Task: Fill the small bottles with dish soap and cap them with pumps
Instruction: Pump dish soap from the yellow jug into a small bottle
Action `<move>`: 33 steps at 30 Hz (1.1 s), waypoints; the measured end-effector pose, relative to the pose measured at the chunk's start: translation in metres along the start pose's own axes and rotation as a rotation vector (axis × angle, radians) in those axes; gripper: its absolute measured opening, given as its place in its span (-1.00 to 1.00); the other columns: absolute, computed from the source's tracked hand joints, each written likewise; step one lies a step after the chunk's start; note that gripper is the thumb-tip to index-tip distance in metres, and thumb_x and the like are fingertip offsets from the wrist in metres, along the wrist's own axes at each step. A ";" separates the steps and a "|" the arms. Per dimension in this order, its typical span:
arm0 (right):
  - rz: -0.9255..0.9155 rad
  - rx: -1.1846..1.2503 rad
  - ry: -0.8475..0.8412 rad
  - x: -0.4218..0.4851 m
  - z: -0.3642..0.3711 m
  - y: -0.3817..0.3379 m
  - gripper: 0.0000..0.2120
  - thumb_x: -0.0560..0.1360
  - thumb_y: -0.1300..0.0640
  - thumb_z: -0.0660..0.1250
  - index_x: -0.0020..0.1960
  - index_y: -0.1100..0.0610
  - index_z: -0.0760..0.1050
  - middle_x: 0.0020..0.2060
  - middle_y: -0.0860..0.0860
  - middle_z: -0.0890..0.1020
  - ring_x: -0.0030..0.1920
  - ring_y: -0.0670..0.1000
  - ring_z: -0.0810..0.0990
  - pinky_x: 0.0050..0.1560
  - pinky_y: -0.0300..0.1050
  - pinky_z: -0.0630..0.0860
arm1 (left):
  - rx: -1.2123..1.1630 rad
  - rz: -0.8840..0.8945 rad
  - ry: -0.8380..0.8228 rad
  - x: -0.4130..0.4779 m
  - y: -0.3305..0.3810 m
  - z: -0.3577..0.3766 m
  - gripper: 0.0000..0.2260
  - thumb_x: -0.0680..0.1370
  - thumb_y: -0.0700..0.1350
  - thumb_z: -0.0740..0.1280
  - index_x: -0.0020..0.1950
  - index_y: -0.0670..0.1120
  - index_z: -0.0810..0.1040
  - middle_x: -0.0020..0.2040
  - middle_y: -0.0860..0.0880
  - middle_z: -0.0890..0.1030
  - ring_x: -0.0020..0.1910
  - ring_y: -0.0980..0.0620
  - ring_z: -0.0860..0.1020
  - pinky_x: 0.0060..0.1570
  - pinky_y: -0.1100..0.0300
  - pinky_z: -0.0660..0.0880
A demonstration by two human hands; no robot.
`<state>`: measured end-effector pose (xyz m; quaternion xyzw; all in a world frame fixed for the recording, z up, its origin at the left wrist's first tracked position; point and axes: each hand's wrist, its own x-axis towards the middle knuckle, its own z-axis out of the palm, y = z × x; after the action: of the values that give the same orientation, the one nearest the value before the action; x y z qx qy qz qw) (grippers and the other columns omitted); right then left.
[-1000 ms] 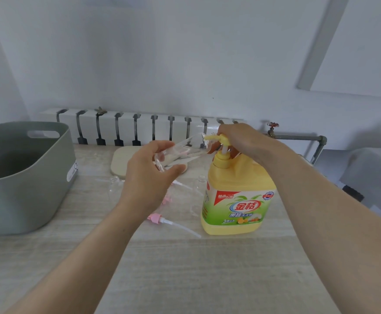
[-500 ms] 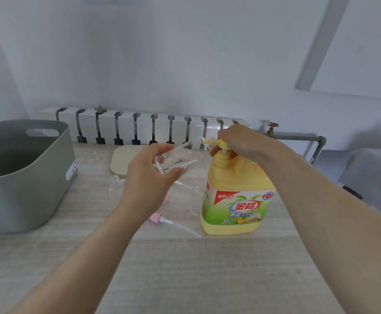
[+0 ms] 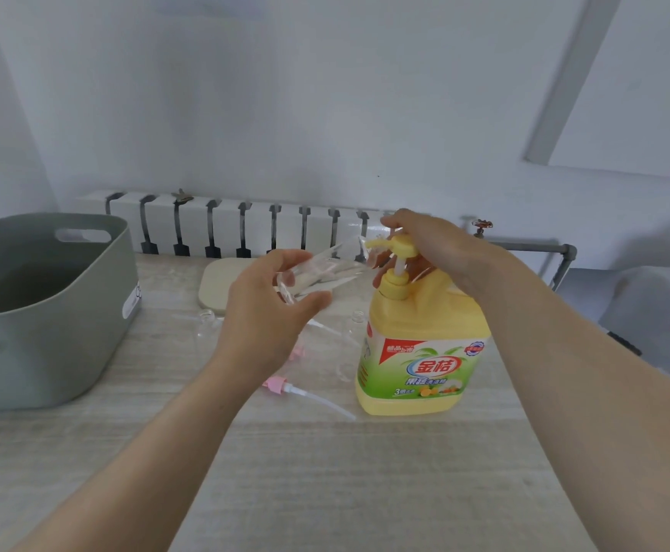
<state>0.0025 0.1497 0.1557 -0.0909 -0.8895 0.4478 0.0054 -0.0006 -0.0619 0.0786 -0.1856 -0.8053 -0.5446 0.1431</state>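
Note:
A big yellow dish soap jug (image 3: 421,352) with a yellow pump head (image 3: 399,245) stands on the table. My right hand (image 3: 441,249) lies over that pump head, fingers curled round it. My left hand (image 3: 265,308) grips a small clear bottle (image 3: 321,272), tilted on its side with its mouth up against the pump's spout. Two more clear small bottles (image 3: 206,324) (image 3: 355,324) stand on the table behind my left hand. A pink pump (image 3: 281,386) with a long clear tube lies on the table below my left wrist; a second pink pump (image 3: 297,352) shows partly behind the wrist.
A grey-green plastic tub (image 3: 46,308) with handle cut-outs takes up the left side of the table. A beige flat pad (image 3: 218,280) lies at the back near the white radiator (image 3: 245,229). A grey pipe with a valve (image 3: 524,249) runs at the right.
The pump head has risen on its stem since half a second ago, with my right hand still on it. The small bottle stays at the spout.

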 end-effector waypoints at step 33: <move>0.042 -0.210 0.143 0.006 0.008 -0.001 -0.41 0.57 0.08 0.11 -0.61 0.04 0.54 -0.67 -0.27 0.48 -0.34 -0.10 0.44 -0.37 -0.23 0.27 | -0.096 -0.029 0.005 -0.003 -0.003 0.001 -0.62 0.43 -0.06 0.51 0.19 0.10 0.50 0.04 0.19 0.54 0.04 0.24 0.50 -0.11 0.42 0.40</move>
<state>-0.0045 0.1440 0.1514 -0.1412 -0.9267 0.3447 0.0501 0.0004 -0.0627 0.0747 -0.1791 -0.7806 -0.5850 0.1282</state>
